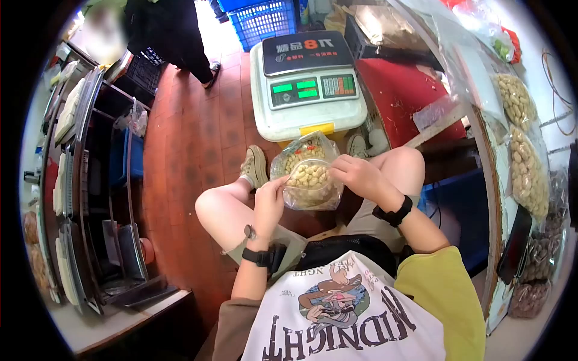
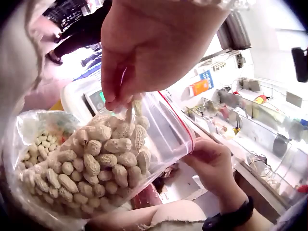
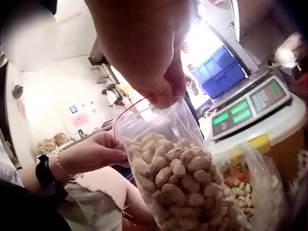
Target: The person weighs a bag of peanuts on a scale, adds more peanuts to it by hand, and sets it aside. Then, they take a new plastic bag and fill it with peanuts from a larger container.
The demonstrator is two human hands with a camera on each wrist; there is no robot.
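A clear zip bag of unshelled peanuts [image 3: 178,175], with a red line along its top, hangs upright between the two hands. My left hand [image 1: 269,201] pinches one top corner between thumb and fingers. At the opposite corner my right hand [image 1: 361,175] pinches the plastic, its fingertips right at the red line in the right wrist view. Peanuts fill the lower part, and the plastic above them is see-through. Just beyond, a larger clear plastic bag [image 2: 45,122] holds more peanuts and shows a small red print; the zip bag overlaps it in the head view.
A digital scale [image 1: 313,87] with lit green displays stands on a white lidded tub [image 1: 265,117] ahead. Blue crates [image 1: 265,24] are behind it. Shelving [image 1: 90,180] lines the left, and bagged peanuts [image 1: 530,171] lie at the right. A person in dark clothes [image 1: 171,33] stands at the far left.
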